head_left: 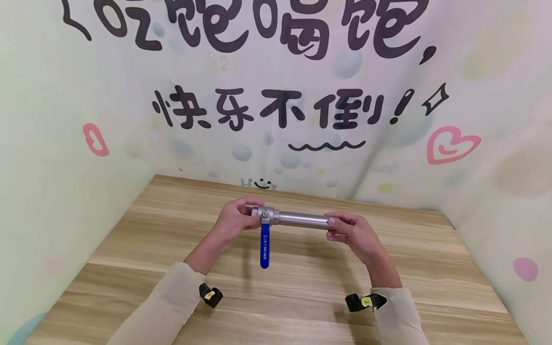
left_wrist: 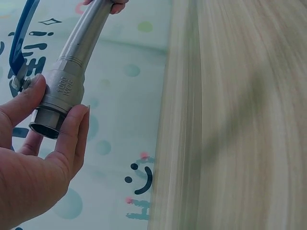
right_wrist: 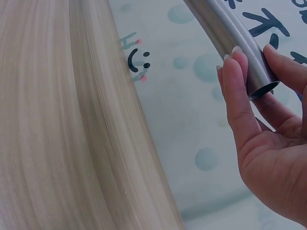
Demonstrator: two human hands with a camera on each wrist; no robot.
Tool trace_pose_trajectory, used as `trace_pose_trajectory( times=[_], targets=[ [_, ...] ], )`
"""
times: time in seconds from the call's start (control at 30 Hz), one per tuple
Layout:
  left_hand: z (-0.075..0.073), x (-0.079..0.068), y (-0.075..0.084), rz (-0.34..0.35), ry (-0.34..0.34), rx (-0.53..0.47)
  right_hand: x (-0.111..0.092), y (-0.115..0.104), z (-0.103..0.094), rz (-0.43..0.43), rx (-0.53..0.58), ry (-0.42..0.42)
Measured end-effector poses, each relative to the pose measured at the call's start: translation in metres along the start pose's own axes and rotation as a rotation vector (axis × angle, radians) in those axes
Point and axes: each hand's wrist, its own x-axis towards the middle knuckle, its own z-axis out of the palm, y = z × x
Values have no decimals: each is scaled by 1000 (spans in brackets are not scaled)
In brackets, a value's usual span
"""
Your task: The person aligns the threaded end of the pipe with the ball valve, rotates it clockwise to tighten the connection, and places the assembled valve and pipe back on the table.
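A silver ball valve (head_left: 266, 214) with a blue lever handle (head_left: 265, 247) is joined to a straight steel pipe (head_left: 302, 219). My left hand (head_left: 233, 223) grips the valve body at its outer end, thumb and fingers on either side. The left wrist view shows raised lettering on the valve body (left_wrist: 66, 86) and its open end. At the pipe's far end, my right hand (head_left: 354, 235) holds the tube between thumb and fingers. In the right wrist view the pipe's hollow end (right_wrist: 264, 89) shows between the fingers. Valve and pipe are held level above the table, lever pointing toward me.
Below the hands lies a wood-grain table (head_left: 276, 297), with shadows of the arms on it. A pale printed curtain (head_left: 267, 163) with dark lettering stands behind its back edge. Black straps with small devices (head_left: 211, 294) sit at both wrists.
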Motion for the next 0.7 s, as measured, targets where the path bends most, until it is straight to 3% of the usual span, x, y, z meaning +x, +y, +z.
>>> trace_pose_trajectory(
  times=[0.4,0.7],
  targets=[
    [1,1,1,2,5,7,0,0,1,-43,65,-6],
    [1,1,1,-9,29,6,0,1,3,-60,47,1]
  ],
)
